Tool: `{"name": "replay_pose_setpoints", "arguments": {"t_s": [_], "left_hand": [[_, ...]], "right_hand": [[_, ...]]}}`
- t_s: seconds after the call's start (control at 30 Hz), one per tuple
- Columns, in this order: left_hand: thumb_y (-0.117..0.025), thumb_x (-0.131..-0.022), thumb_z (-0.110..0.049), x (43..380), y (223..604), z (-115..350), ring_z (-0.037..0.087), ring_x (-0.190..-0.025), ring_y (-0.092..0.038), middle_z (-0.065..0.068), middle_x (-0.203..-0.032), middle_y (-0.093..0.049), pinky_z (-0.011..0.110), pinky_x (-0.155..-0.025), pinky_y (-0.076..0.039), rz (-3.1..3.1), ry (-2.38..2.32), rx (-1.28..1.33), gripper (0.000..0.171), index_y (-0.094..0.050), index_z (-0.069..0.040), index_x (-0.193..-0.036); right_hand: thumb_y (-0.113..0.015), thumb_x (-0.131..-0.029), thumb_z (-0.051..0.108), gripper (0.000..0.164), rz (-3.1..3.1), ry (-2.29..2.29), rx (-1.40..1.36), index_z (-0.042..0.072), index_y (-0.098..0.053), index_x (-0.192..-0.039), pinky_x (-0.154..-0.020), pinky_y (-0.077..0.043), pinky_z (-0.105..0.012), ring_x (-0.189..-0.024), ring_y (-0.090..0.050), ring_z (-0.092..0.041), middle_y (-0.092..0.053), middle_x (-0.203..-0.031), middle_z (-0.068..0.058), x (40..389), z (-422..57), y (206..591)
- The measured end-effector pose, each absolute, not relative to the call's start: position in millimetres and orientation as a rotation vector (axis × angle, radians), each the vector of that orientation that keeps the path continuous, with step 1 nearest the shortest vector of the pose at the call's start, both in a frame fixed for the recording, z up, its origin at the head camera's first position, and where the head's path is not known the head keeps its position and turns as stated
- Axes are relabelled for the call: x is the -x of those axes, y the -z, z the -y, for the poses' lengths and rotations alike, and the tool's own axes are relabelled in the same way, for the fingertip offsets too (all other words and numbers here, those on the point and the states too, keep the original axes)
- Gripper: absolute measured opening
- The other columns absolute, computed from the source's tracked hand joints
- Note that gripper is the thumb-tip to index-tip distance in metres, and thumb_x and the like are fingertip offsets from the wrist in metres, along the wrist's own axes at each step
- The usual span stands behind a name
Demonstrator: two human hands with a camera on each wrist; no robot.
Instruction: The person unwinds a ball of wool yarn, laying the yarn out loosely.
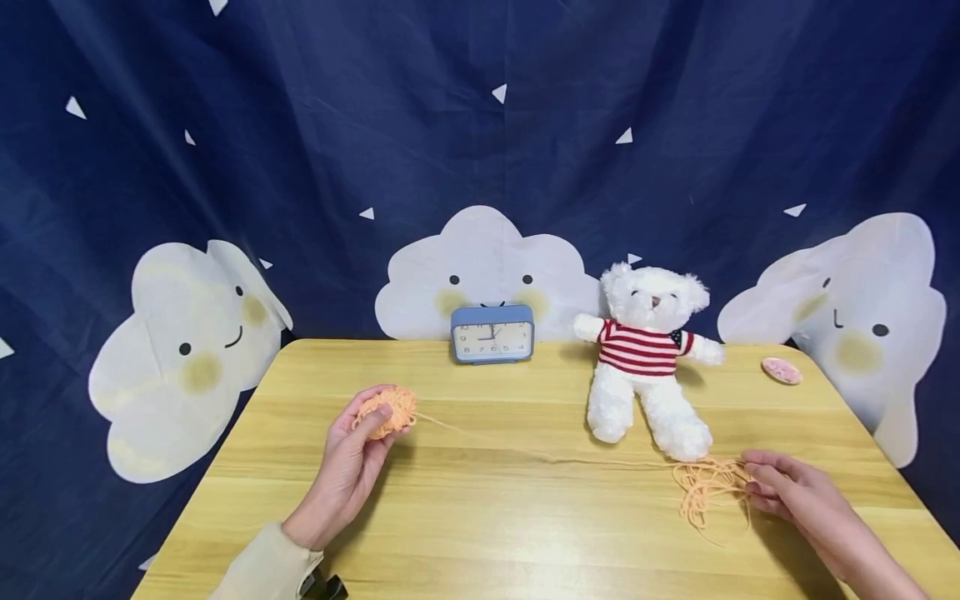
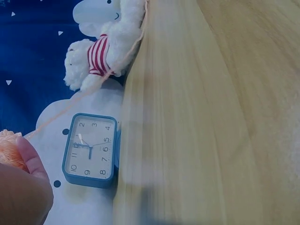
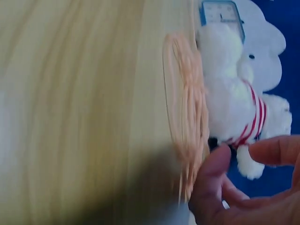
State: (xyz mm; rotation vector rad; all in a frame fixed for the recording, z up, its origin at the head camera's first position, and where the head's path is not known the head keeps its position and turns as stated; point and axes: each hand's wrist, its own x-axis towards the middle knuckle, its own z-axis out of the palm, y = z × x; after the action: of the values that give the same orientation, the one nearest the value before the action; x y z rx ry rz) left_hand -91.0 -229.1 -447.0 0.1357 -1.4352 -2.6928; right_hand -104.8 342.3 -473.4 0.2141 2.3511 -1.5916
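Note:
A small ball of peach yarn [image 1: 395, 408] is gripped in my left hand [image 1: 347, 467], thumb across its front, raised over the left part of the table. From it a single strand [image 1: 480, 436] runs nearly straight to the right. That strand reaches a loose tangle of the same yarn [image 1: 702, 492] below the teddy bear's feet. At the tangle's right edge my right hand [image 1: 802, 500] holds some of the yarn by its fingers. In the right wrist view the loops [image 3: 190, 103] narrow toward the thumb [image 3: 213, 171], while the index finger stands apart; the exact contact is hidden.
A white teddy bear [image 1: 648, 350] in a red-striped shirt sits behind the tangle. A blue alarm clock [image 1: 492, 335] stands at the table's back edge. An oval pink item [image 1: 782, 371] lies at the back right. Behind the wooden table [image 1: 525, 533] hangs a dark blue curtain [image 1: 420, 125].

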Motion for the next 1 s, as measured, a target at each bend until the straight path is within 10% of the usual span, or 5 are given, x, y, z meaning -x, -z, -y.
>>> {"name": "replay_pose_setpoints", "arguments": {"t_s": [0.17,0.4,0.67,1.0], "left_hand": [[-0.056,-0.108,0.007,91.3,445.4,227.3,0.021,-0.108,-0.065,0.019,-0.136,-0.055,0.027,-0.084,-0.062,1.437,2.703,-0.138,0.029,-0.061,0.001,-0.136],[-0.057,-0.108,0.006,91.1,442.5,227.2,0.022,-0.109,-0.065,0.02,-0.139,-0.053,0.027,-0.085,-0.062,1.472,2.705,-0.151,0.029,-0.059,0.001,-0.137],[-0.055,-0.108,0.006,89.2,443.4,227.2,0.021,-0.106,-0.066,0.019,-0.135,-0.056,0.027,-0.084,-0.062,1.463,2.716,-0.125,0.027,-0.062,-0.001,-0.134],[-0.057,-0.108,0.006,91.3,441.9,225.3,0.021,-0.104,-0.067,0.019,-0.133,-0.059,0.028,-0.081,-0.063,1.468,2.718,-0.131,0.026,-0.063,0.0,-0.132]], "right_hand": [[-0.056,-0.115,0.017,0.048,-2.604,1.475,-0.182,-0.02,-0.05,-0.146,-0.074,-0.059,-0.024,-0.088,-0.06,-0.003,-0.055,-0.137,-0.015,95.0,-319.0,465.9],[-0.066,-0.111,0.012,0.024,-2.604,1.856,-0.155,0.014,-0.076,-0.132,-0.07,-0.054,-0.023,-0.085,-0.06,-0.01,-0.064,-0.105,0.009,83.2,-274.5,464.2],[-0.063,-0.11,0.008,0.028,-2.28,2.037,0.023,-0.003,-0.07,-0.135,-0.076,-0.06,-0.028,-0.09,-0.068,-0.018,-0.072,-0.101,-0.009,97.0,-213.6,455.7],[-0.062,-0.106,0.01,0.049,-1.924,1.905,0.387,-0.006,-0.054,-0.151,-0.095,-0.061,-0.04,-0.109,-0.069,-0.035,-0.062,-0.14,-0.026,115.4,-137.8,457.4]]}}
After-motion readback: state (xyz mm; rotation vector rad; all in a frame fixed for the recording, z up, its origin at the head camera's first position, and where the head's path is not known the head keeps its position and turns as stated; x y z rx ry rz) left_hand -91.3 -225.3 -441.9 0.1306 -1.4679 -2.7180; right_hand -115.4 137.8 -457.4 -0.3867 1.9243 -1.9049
